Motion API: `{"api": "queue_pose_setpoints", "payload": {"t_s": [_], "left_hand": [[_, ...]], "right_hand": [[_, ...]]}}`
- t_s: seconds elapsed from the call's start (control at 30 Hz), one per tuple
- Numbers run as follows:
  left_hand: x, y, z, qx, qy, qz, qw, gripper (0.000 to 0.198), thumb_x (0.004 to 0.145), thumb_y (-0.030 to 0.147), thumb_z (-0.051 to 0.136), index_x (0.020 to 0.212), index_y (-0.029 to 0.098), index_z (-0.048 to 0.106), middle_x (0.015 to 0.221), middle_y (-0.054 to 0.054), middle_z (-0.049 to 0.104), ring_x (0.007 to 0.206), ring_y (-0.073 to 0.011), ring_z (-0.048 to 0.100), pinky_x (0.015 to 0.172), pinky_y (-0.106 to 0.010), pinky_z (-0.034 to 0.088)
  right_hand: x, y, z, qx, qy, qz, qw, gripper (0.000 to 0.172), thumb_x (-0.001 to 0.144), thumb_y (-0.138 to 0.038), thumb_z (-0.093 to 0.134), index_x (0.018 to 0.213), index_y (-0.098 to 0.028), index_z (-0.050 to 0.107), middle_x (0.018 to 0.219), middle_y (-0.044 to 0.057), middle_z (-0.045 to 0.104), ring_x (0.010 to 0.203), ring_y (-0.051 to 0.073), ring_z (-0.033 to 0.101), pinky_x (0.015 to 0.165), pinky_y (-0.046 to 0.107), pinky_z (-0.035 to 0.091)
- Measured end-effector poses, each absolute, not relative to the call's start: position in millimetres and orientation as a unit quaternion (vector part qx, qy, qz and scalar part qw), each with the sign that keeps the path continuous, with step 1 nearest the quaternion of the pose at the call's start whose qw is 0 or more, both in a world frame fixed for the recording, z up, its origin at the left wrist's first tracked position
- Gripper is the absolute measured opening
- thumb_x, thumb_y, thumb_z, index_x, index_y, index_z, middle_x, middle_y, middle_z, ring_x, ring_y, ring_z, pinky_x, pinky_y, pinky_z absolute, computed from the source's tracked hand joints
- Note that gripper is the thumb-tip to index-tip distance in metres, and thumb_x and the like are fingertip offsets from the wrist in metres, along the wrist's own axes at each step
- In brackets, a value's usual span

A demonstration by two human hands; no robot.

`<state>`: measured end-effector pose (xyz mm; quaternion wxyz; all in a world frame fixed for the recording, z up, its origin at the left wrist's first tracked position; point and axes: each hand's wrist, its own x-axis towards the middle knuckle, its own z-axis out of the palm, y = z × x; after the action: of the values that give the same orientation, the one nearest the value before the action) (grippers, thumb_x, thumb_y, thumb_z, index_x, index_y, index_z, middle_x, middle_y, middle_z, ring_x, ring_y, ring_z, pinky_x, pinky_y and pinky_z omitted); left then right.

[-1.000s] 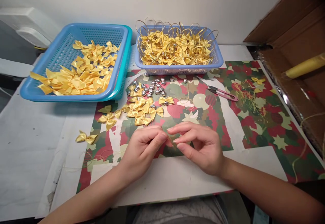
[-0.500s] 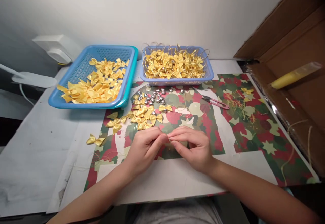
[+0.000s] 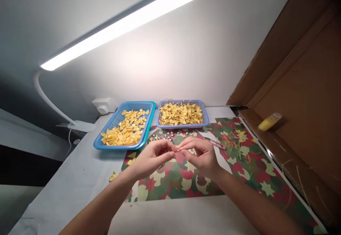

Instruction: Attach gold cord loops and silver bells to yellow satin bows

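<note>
My left hand (image 3: 153, 156) and my right hand (image 3: 199, 155) meet fingertip to fingertip above the patterned red and green paper (image 3: 239, 164). Both pinch something very small between thumb and forefinger; I cannot make out what it is. Behind them lie small silver beads (image 3: 170, 134) and loose yellow ribbon bows (image 3: 131, 155). A blue basket (image 3: 106, 143) of plain yellow bows stands at the left. A second, paler blue basket (image 3: 205, 120) beside it holds bows with gold loops.
Pink thread snips (image 3: 216, 143) lie right of my hands. A cardboard box (image 3: 298, 114) with a yellow tube (image 3: 269, 121) fills the right side. A lit desk lamp (image 3: 119, 28) arches overhead from its base (image 3: 80, 125) at the left. A white power strip (image 3: 103, 105) sits behind the baskets.
The camera has tilted up strongly, bringing the lamp and wall into view. My hands stay together in the same pinch and have risen slightly off the table.
</note>
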<state>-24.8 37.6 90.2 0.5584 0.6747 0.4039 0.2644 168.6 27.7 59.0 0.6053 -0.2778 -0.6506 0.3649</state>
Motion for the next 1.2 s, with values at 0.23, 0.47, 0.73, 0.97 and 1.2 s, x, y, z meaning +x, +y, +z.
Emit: {"api": "queue_pose_setpoints", "payload": {"t_s": [0.23,0.47,0.73,0.97,1.2], "left_hand": [[-15,70,146,0.688,0.39,0.31,0.527,0.03,0.084,0.043,0.063,0.071,0.016,0.06,0.064,0.002,0.049,0.057,-0.0097,0.041,0.05,-0.021,0.034],[-13,72,135,0.692,0.386,0.362,0.491,0.03,0.091,0.039,0.056,0.07,0.018,0.055,0.064,0.004,0.043,0.056,-0.0096,0.036,0.049,-0.022,0.031],[-20,77,131,0.745,0.393,0.406,0.354,0.024,0.093,0.025,0.056,0.071,0.019,0.061,0.073,-0.001,0.059,0.073,-0.0141,0.052,0.068,-0.027,0.041],[-20,72,127,0.687,0.453,0.394,0.41,0.023,0.094,0.032,0.054,0.076,0.019,0.061,0.063,0.003,0.05,0.057,-0.0108,0.044,0.052,-0.023,0.036],[-12,60,129,0.664,0.443,0.384,0.465,0.029,0.095,0.035,0.05,0.07,0.02,0.053,0.054,0.007,0.036,0.048,-0.0088,0.029,0.043,-0.022,0.024]], "right_hand": [[172,66,116,-0.225,-0.655,0.389,0.607,0.017,0.078,-0.007,0.068,0.076,-0.022,0.076,0.08,0.003,0.078,0.078,0.017,0.073,0.071,0.03,0.059],[165,72,115,-0.25,-0.636,0.403,0.609,0.018,0.077,-0.006,0.068,0.075,-0.023,0.076,0.081,0.002,0.077,0.078,0.016,0.072,0.071,0.028,0.059],[164,78,104,-0.292,-0.632,0.408,0.591,0.015,0.079,-0.01,0.068,0.075,-0.023,0.075,0.09,0.003,0.078,0.087,0.016,0.072,0.08,0.03,0.059],[162,79,102,-0.291,-0.595,0.451,0.599,0.017,0.082,-0.011,0.068,0.08,-0.026,0.075,0.093,0.001,0.078,0.091,0.016,0.072,0.085,0.033,0.06],[158,73,98,-0.297,-0.598,0.427,0.61,0.024,0.085,-0.009,0.065,0.09,-0.029,0.077,0.091,-0.002,0.079,0.088,0.015,0.074,0.083,0.031,0.061]]}}
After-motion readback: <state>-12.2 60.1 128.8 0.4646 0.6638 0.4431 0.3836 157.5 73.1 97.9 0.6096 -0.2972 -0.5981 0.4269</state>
